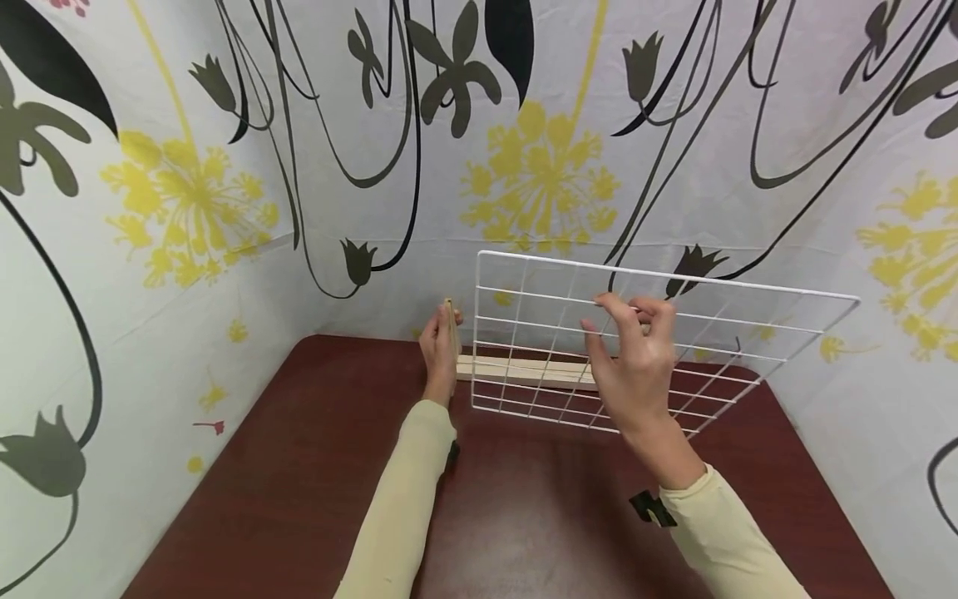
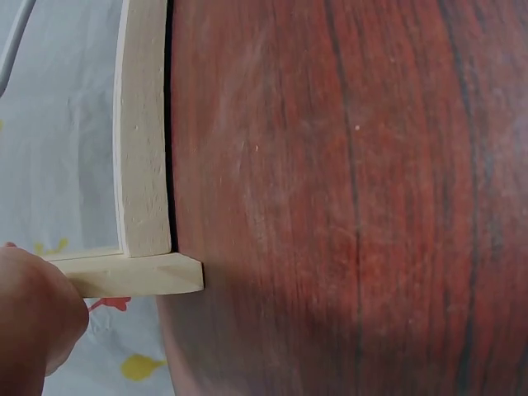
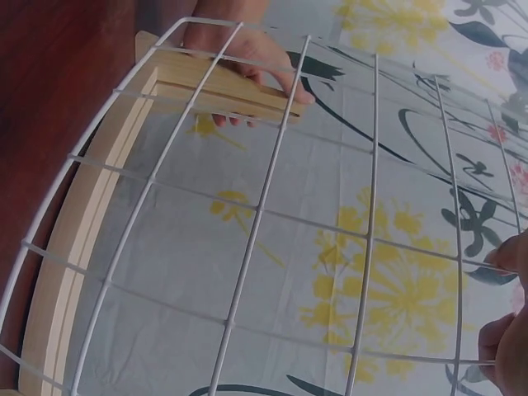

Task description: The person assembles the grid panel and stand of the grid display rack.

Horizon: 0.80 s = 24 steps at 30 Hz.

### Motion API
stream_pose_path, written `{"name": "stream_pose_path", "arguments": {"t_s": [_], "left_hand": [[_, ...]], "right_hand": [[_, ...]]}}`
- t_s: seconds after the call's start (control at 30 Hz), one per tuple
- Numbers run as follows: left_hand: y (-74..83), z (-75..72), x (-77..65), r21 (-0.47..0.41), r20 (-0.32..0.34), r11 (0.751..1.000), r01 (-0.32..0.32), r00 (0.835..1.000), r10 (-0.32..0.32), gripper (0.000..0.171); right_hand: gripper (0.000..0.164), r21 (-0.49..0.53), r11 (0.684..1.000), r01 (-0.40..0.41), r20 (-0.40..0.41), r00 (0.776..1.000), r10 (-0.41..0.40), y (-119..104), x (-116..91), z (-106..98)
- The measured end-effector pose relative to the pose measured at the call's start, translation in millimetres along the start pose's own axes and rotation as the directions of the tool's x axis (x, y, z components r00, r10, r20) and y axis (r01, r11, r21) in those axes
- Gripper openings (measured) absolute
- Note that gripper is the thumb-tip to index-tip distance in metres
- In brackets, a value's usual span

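Note:
My right hand (image 1: 639, 366) grips a white wire grid panel (image 1: 569, 263) by its inner wires, thumb apart from the bent fingers. The panel is tilted and held up over the table's far side. At the back, my left hand (image 1: 440, 345) holds a short upright wooden piece (image 1: 452, 333) from its left side. That piece meets the end of a long wooden bar (image 1: 535, 372) at a corner, as the left wrist view shows of the bar (image 2: 142, 140). Through the grid (image 3: 260, 206), the right wrist view shows a groove along the wood.
The dark red-brown table (image 1: 524, 516) has grain lines. Fabric with grey tulips and yellow flowers (image 1: 542, 179) hangs behind it and on both sides, close to the table's edges. Dark straps (image 1: 653, 509) are near the sleeves.

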<state>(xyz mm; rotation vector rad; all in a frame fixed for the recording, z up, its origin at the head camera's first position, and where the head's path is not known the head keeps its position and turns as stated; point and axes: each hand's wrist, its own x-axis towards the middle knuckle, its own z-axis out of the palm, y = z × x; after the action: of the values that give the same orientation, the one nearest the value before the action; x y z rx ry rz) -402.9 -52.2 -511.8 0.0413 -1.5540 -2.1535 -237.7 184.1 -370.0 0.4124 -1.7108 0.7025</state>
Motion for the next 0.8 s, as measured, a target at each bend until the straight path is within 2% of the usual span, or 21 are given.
{"name": "stream_pose_path", "arguments": {"t_s": [0.27, 0.4, 0.6, 0.67, 0.8], "left_hand": [[1.1, -2.8, -1.7, -0.004, 0.030, 0.999, 0.036, 0.999, -0.035, 0.055], [3.8, -5.7, -3.2, -0.010, 0.073, 0.997, 0.083, 0.994, -0.082, 0.059], [6.6, -12.9, -8.8, 0.050, 0.087, 0.990, 0.132, 0.987, -0.136, 0.055], [6.7, -14.1, -9.2, 0.061, 0.095, 0.989, 0.132, 0.986, -0.137, 0.055], [6.7, -11.2, -5.5, 0.019, 0.121, 0.994, 0.112, 0.986, -0.114, 0.058]], "right_hand": [[0.033, 0.030, 1.000, -0.002, 0.017, 1.000, 0.002, -1, 16, 9], [0.030, -0.013, 1.000, -0.020, 0.062, 0.998, 0.021, -5, 30, 13], [0.031, -0.031, 0.999, 0.016, 0.099, 0.995, -0.013, -10, 49, 19], [0.032, -0.025, 0.999, 0.036, 0.106, 0.994, -0.034, -12, 56, 22], [0.030, -0.031, 0.996, 0.079, 0.099, 0.992, -0.076, -15, 73, 28]]}}
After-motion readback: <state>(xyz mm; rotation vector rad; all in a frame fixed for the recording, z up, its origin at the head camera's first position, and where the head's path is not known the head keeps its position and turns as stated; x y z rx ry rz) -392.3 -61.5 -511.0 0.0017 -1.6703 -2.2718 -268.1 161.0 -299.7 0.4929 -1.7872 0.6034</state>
